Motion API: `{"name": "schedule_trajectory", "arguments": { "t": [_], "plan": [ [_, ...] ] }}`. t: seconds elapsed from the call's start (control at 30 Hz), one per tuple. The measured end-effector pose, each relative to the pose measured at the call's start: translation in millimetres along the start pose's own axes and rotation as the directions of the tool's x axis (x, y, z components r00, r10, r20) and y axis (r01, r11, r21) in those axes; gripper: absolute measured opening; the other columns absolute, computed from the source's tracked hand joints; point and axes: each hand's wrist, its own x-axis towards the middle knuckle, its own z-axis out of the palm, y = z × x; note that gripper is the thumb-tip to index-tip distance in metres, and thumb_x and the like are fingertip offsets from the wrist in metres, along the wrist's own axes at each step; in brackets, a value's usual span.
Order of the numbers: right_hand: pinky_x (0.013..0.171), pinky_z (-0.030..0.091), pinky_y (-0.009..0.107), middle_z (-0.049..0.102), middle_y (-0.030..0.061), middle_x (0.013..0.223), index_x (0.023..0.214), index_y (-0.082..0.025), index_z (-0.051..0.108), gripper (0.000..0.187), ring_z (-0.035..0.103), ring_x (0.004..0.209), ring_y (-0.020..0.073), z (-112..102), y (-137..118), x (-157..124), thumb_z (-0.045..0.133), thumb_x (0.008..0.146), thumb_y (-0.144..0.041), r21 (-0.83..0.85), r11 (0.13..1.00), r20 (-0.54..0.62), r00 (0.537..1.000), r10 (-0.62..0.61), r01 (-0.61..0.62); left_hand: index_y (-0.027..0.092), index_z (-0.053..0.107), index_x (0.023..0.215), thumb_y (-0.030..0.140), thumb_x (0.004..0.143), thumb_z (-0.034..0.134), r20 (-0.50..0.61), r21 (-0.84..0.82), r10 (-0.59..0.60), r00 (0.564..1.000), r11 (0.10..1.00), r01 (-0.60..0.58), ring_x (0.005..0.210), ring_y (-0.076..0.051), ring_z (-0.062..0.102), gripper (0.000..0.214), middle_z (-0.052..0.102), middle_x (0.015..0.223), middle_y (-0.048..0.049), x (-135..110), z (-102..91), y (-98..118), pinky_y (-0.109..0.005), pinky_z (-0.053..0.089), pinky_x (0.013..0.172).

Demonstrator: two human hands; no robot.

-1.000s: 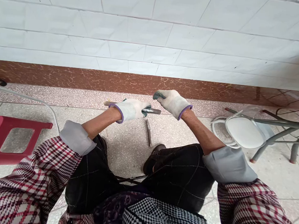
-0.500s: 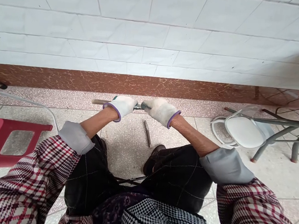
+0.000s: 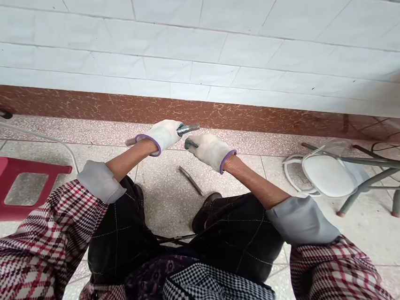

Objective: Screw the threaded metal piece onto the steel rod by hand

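Both my hands wear white work gloves with purple cuffs. My left hand (image 3: 162, 135) is closed round a threaded metal rod (image 3: 188, 129); the threaded end sticks out to the right and tilts upward, and the plain end shows behind the wrist. My right hand (image 3: 210, 150) sits just right of and below the rod's tip, fingers curled, with a small dark piece pinched at the fingertips that I cannot name. A second metal rod (image 3: 190, 180) lies on the floor tiles between my knees, near my shoe (image 3: 203, 214).
A red plastic stool (image 3: 1, 188) stands at the left. A white round seat with grey metal legs (image 3: 328, 175) lies at the right, beside a metal frame (image 3: 389, 164). A white tiled wall with a brown skirting runs across ahead.
My hands met on the rod half a second ago and have since parted. The rod's threaded end has tilted upward, and my right hand has dropped slightly below it. The floor rod looks shifted.
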Motion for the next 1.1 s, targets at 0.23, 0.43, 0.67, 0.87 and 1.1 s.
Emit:
{"name": "schedule_trajectory", "arguments": {
  "t": [0.23,0.43,0.67,0.87,1.1],
  "plan": [
    [0.067,0.04,0.032,0.071,0.0057,0.087,0.1,-0.017,0.076,0.019,0.059,0.074,0.0179,-18.9,32.7,3.6,0.059,0.102,-0.025,0.083,0.996,-0.145,0.988,0.053,-0.041,0.024,0.078,0.112,0.02,0.091,0.059,0.064,0.135,0.16,0.985,0.977,-0.167,0.075,-0.027,0.066,0.029,0.072,0.081,-0.0092,-0.1,10.5,12.0,-0.037,0.047,0.07],
    [0.045,0.034,0.026,0.051,-0.0031,0.06,0.089,-0.015,0.073,0.016,0.042,0.049,0.0098,-1.6,52.4,9.0,0.057,0.091,-0.016,0.696,0.716,-0.106,0.976,0.189,-0.063,0.025,0.077,0.089,0.024,0.087,0.065,-0.103,-0.254,0.198,0.975,0.942,-0.218,0.064,-0.02,0.055,0.013,0.06,0.065,-0.0016,-7.3,1.4,18.1,-0.034,0.038,0.066],
    [0.049,0.038,0.025,0.058,-0.0008,0.064,0.087,-0.016,0.073,0.016,0.048,0.052,0.0099,18.7,37.8,21.1,0.058,0.093,-0.018,0.637,0.771,-0.119,0.985,0.124,-0.02,0.023,0.068,0.069,0.01,0.073,0.074,-0.172,-0.625,-0.096,0.98,0.78,-0.033,0.052,-0.015,0.044,0.014,0.053,0.058,0.0002,-3.7,-1.9,18.0,-0.033,0.033,0.057],
    [0.08,0.054,0.035,0.077,0.0082,0.105,0.111,-0.021,0.077,0.024,0.069,0.091,0.0225,10.9,65.1,32.9,0.061,0.093,-0.02,0.283,0.958,-0.238,0.965,0.105,-0.035,0.021,0.075,0.088,0.009,0.082,0.069,0.037,-0.962,-0.17,0.985,0.259,0.081,0.042,-0.009,0.033,0.014,0.053,0.056,0.0024,-7.4,-6.1,31.0,-0.03,0.029,0.046],
    [0.072,0.059,0.037,0.075,0.0087,0.102,0.118,-0.018,0.07,0.032,0.07,0.081,0.0219,16.4,32.0,20.8,0.068,0.089,-0.031,0.532,0.845,-0.327,0.934,0.142,0.058,0.021,0.061,0.072,0.002,0.081,0.066,-0.026,-0.995,-0.358,0.933,-0.086,-0.06,0.059,-0.012,0.059,0.021,0.063,0.064,0.0006,9.7,8.7,40.3,-0.027,0.05,0.058]
  ]
}}
